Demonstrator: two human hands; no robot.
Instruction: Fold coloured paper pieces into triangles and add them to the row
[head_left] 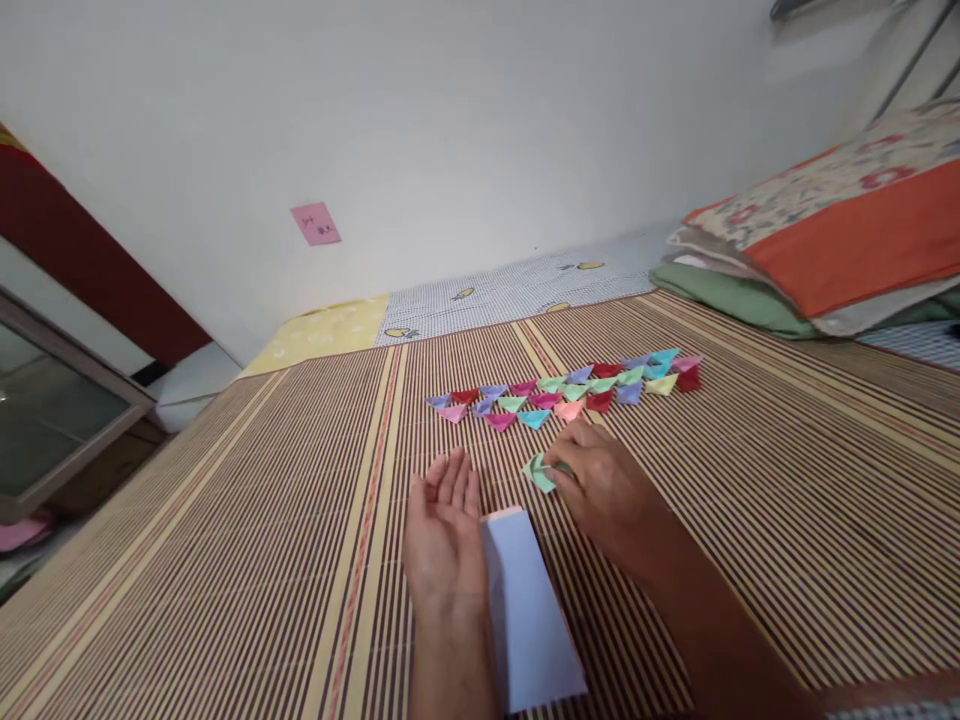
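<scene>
Between the thumb and fingers of my right hand (604, 480) is a light green folded paper piece (538, 472), held just above the mat. My left hand (446, 525) rests palm up with its fingers loosely extended and holds nothing. Beside it, on its right, lies a stack of pale blue paper strips (529, 610) with a pinkish edge at the far end. Beyond both hands, several folded paper triangles (545, 400) in red, pink, blue, green and yellow sit in slanting rows.
A striped bamboo mat (225, 560) covers the bed. Folded bedding (847, 240) with orange and floral cloth is piled at the right. A pink note (316, 223) is stuck on the white wall (480, 130). A framed glass panel (60, 400) stands at the left.
</scene>
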